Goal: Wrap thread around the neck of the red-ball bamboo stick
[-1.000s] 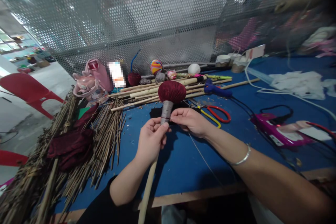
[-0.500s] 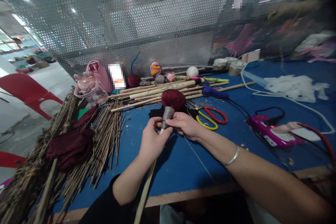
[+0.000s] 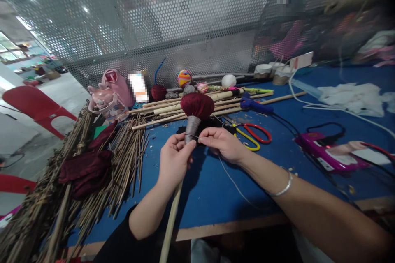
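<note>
My left hand (image 3: 176, 157) is closed around a pale wooden stick (image 3: 171, 224), just below a neck wrapped in grey yarn (image 3: 191, 128). Above the wrapping sits a dark red cloth-covered head (image 3: 197, 106), rounded like a mallet's. Pinched in the fingertips of my right hand (image 3: 222, 144) is a strand of grey yarn (image 3: 194, 136), drawn tight from the wrapped neck. The loose yarn hangs below that hand in a curve over the blue table. Scissors with red and yellow handles (image 3: 256, 134) lie just beyond my right hand, partly hidden.
Thin twigs (image 3: 123, 172) and dark red cloth (image 3: 89, 170) are piled at left. Peeled sticks (image 3: 173, 109) lie across the back with yarn balls. A blue glue gun (image 3: 256, 104) and a purple power strip (image 3: 330, 154) with cords occupy the right. Perforated metal (image 3: 185, 16) stands behind.
The stick's red head has risen and shifted slightly left, showing more of the grey wrapping. My right hand has pulled away from the neck, stretching the yarn between.
</note>
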